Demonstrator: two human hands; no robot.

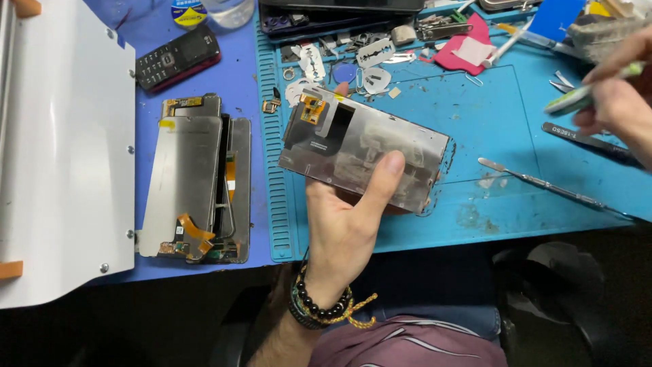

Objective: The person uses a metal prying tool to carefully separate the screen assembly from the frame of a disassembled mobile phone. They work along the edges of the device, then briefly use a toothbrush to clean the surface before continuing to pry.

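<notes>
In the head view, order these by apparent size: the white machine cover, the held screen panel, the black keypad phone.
1. white machine cover
2. screen panel, lifted nearer the camera, so partly unsure
3. black keypad phone

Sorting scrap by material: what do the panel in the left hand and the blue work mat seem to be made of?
Phone screen panel in the left hand: its back looks like thin metal sheet, silvery with dull reflections, plus an orange flex strip, probably plastic film. Blue work mat: likely silicone or rubber, matte, with moulded ridges.
</notes>
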